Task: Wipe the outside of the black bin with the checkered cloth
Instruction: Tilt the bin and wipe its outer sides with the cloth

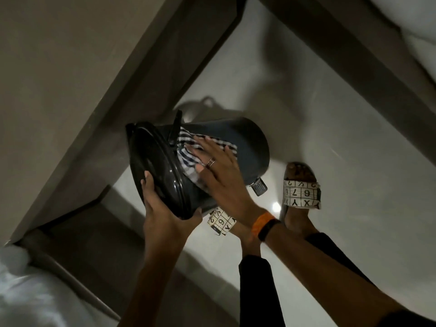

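Wiping a tipped black bin on the floor.

The black bin (247, 142) leans on its side over the pale floor (330, 114). The left hand (162, 215) grips its shiny lid (153, 166), fingers curled round the rim. The right hand (219, 171) lies flat, fingers spread wide, pressing the checkered cloth (188, 147) against the bin's side.

The scene is dim and grainy. A small bright glare spot sits on the glossy floor (275, 206), and the bin (247, 140) throws a soft shadow behind it. Highlights streak the shiny lid (153, 161). Straight edges bow near the frame's borders; corners are blurred.
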Tool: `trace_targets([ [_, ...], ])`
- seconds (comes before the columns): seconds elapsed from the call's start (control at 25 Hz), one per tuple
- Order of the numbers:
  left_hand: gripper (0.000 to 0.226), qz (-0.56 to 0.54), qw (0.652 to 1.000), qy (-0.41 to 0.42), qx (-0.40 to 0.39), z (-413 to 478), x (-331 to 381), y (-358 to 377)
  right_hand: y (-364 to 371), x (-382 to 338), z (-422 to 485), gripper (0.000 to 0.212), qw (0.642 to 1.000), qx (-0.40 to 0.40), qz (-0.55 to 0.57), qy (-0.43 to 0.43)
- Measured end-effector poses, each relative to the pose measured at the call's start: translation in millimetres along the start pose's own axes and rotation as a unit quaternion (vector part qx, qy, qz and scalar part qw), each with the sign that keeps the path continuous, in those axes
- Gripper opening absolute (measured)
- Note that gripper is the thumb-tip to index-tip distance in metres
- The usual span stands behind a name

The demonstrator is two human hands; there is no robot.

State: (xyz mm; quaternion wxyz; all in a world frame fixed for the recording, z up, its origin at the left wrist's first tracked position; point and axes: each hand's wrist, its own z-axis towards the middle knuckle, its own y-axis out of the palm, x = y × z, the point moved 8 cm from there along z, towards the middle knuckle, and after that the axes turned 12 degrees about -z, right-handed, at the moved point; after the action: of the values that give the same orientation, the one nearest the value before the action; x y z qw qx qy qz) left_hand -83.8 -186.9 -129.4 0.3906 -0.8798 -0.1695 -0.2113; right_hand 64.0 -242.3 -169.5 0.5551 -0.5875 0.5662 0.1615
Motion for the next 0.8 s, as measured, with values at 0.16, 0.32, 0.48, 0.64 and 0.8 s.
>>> trace_targets([
  [0.16,0.133,0.006,1.0,0.004,0.025,-9.6,-16.6,-6.4,-24.2,98.0,71.3,0.036,0.973,-0.017,-0.087,0.214],
  [0.32,0.108,-0.095,0.994,-0.045,0.027,-6.4,-2.2,-2.7,-10.2,54.1,60.4,0.04,0.99,-0.013,-0.044,0.136],
  [0.48,0.084,-0.099,0.99,-0.081,0.055,7.7,16.9,-11.8,15.3,15.5,-9.8,0.047,0.998,0.009,-0.058,0.007],
  [0.64,0.097,-0.025,0.997,-0.062,0.038,-5.4,22.7,-10.1,-28.3,132.3,24.1,0.038,0.972,0.085,-0.073,0.208],
  [0.8,0.095,0.055,0.998,-0.023,0.033,-10.9,51.8,6.0,-23.0,127.8,12.4,0.047,0.961,0.076,0.004,0.265],
])
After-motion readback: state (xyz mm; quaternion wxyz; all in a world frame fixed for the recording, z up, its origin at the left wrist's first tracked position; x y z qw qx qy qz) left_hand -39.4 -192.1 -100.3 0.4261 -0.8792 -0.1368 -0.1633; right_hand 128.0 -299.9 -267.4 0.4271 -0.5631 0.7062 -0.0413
